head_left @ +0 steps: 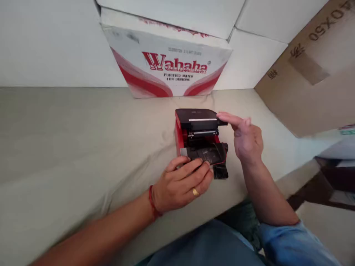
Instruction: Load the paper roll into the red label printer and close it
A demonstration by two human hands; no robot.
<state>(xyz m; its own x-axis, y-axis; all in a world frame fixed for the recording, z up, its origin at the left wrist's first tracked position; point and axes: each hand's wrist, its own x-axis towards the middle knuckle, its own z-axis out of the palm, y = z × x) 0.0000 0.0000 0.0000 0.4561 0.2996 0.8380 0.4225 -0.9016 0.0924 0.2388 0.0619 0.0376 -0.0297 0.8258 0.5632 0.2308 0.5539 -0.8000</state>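
Observation:
A small red and black printer (198,127) sits on a beige cloth-covered table (69,147), its black front tray (209,153) folded open toward me. My left hand (180,183), with a ring and a red wrist thread, rests on the tray's near left edge, fingers curled over it. My right hand (245,138) hovers at the printer's right side, fingers extended and blurred, the fingertips by the black lid's right corner. A small black piece (221,171) lies by the tray's near right corner.
A white and red "Wahaha" water carton (169,62) stands behind the printer against the white wall. A brown cardboard box (313,70) leans at the right. The table's edge runs diagonally at the lower right, with the floor and dark furniture (330,184) beyond.

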